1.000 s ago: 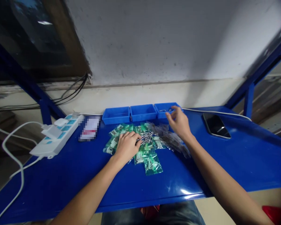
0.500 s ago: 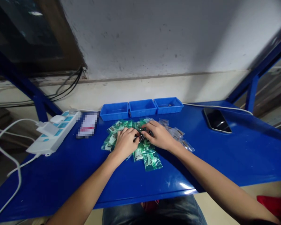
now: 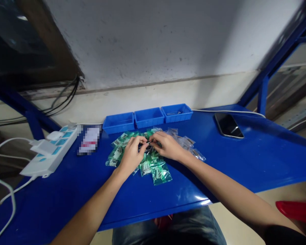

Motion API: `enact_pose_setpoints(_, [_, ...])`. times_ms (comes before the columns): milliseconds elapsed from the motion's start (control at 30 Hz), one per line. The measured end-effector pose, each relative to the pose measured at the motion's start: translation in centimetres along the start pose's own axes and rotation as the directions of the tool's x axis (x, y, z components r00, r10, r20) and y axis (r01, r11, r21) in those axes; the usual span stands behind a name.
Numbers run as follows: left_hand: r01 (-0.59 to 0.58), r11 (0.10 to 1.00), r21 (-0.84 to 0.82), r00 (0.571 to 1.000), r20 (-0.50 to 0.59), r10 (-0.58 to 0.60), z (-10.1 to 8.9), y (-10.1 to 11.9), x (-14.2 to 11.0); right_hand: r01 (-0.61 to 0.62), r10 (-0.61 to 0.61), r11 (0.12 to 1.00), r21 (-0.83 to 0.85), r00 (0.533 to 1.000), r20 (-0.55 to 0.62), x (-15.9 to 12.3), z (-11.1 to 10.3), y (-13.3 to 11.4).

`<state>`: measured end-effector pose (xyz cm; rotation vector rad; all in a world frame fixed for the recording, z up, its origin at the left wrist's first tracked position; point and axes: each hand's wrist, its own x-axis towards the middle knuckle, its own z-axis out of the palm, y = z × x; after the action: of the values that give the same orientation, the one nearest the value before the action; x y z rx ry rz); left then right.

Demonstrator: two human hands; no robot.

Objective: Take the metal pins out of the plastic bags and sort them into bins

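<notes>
A heap of small green plastic bags [image 3: 156, 169] holding metal parts lies in the middle of the blue table [image 3: 219, 160]. Clear bags [image 3: 191, 146] spread to its right. My left hand [image 3: 131, 154] and my right hand [image 3: 167, 146] meet over the heap, fingers curled and pinched on a bundle of thin metal pins [image 3: 146, 147] between them. Three small blue trays [image 3: 148, 118] stand in a row behind the heap; the right one holds a few metal pins.
A white power strip [image 3: 49, 149] with plugs and white cables lies at the left. Beside it is a blurred card [image 3: 88, 143]. A black phone [image 3: 228, 125] lies at the right with a white cable behind it. A wall stands close behind the table.
My right hand came back from the right blue tray to the heap and joined my left hand on the metal pins. The view shifted slightly.
</notes>
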<state>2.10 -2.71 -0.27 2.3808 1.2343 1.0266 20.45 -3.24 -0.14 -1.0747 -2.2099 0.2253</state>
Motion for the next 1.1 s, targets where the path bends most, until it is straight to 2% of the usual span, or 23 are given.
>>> enact_pose_setpoints(200, [-0.035,0.999,-0.025,0.999,-0.027,0.035,0.1,-0.2,-0.1,-0.021,0.021,0.999,0.025,1.000,-0.001,0.0,0.2,0.0])
enact_pose_setpoints(467, [-0.098,0.995,0.003,0.987,-0.130,0.098,-0.3,-0.3,0.2,-0.115,0.115,0.993,0.002,0.993,-0.030,0.0,0.0,0.0])
enact_pose_setpoints(567, [-0.114,0.993,0.014,0.977,-0.182,0.114,-0.4,-0.3,0.2,-0.120,0.121,0.992,0.040,0.992,-0.029,0.0,-0.2,-0.2])
enact_pose_setpoints(667, [-0.098,0.995,0.035,0.975,-0.198,0.103,-0.4,-0.5,0.2,-0.084,0.086,0.994,0.067,0.996,-0.026,-0.1,-0.2,-0.4])
enact_pose_setpoints(800, [-0.093,0.995,0.044,0.982,-0.163,0.099,-0.2,-0.6,0.1,-0.030,0.032,0.999,0.037,0.999,-0.038,0.0,0.0,-0.3])
enact_pose_setpoints(933, [-0.054,0.999,0.007,0.989,-0.135,0.055,0.1,-0.8,0.1,-0.077,0.076,0.997,-0.007,0.995,-0.058,0.0,0.2,0.1])
enact_pose_setpoints(1100, [0.053,0.995,0.085,0.991,-0.124,-0.042,0.0,-1.6,0.3,-0.125,0.120,0.989,-0.076,0.991,-0.061,0.0,0.2,0.4])
